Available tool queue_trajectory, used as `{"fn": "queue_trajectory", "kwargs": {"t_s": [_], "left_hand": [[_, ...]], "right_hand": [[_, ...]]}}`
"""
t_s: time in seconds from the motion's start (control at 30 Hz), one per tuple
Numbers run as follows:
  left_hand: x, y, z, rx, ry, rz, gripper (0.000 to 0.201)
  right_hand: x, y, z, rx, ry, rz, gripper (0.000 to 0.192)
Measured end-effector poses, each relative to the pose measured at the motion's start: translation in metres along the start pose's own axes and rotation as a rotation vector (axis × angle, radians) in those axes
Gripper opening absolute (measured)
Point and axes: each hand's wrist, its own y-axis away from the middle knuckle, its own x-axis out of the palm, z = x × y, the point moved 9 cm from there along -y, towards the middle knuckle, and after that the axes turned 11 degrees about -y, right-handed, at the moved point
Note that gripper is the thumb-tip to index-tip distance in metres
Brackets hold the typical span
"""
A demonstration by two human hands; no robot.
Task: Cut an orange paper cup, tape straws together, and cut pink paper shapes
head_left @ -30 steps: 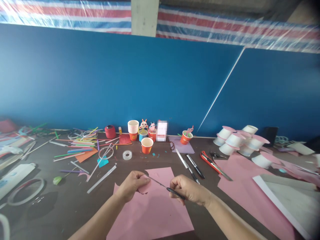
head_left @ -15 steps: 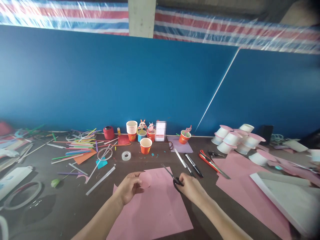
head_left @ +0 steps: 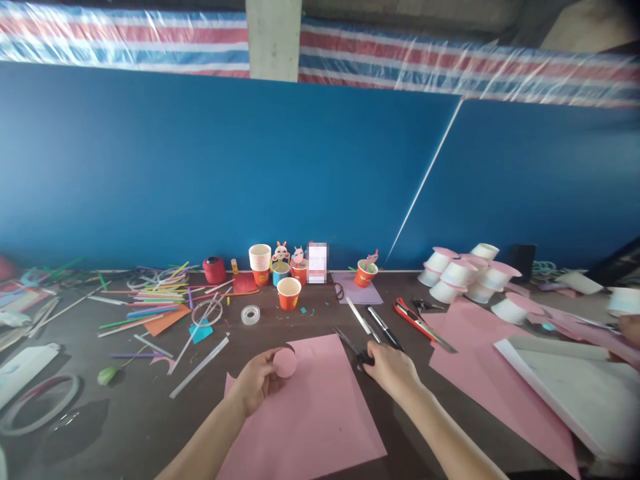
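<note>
My left hand pinches a small pink paper circle by its left edge. Beneath it, a large sheet of pink paper lies on the dark table. To the right, my right hand is closed on a pair of black-handled scissors, whose blades point up and to the left, beside the sheet's upper right edge. The circle and the scissors are apart. An orange-red paper cup stands upright beyond my left hand.
A roll of clear tape, drinking straws and a stack of paper cups lie to the left and back. Markers, a red utility knife and white cups with pink discs are on the right. Another person's hand shows at the right edge.
My right hand has moved slightly right with the scissors, away from the circle. The paper circle is turned more toward me in my left hand. The view has shifted slightly.
</note>
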Motion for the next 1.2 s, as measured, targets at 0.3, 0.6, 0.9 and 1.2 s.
{"fn": "queue_trajectory", "kwargs": {"t_s": [0.3, 0.6, 0.9, 1.2], "left_hand": [[-0.012, -0.002, 0.004, 0.185, -0.269, -0.177, 0.035], [-0.011, -0.008, -0.009, 0.234, -0.345, -0.223, 0.026], [-0.015, 0.003, -0.020, 0.279, -0.037, -0.235, 0.024], [-0.014, 0.016, -0.019, 0.238, -0.167, -0.220, 0.024]], "right_hand": [[0.004, -0.023, -0.017, 0.002, -0.138, 0.087, 0.013], [0.021, 0.010, 0.062, -0.216, -0.718, -0.066, 0.029], [0.061, 0.015, 0.146, -0.104, -1.308, 0.322, 0.028], [0.044, 0.013, 0.138, -0.131, -1.270, 0.110, 0.019]]}}
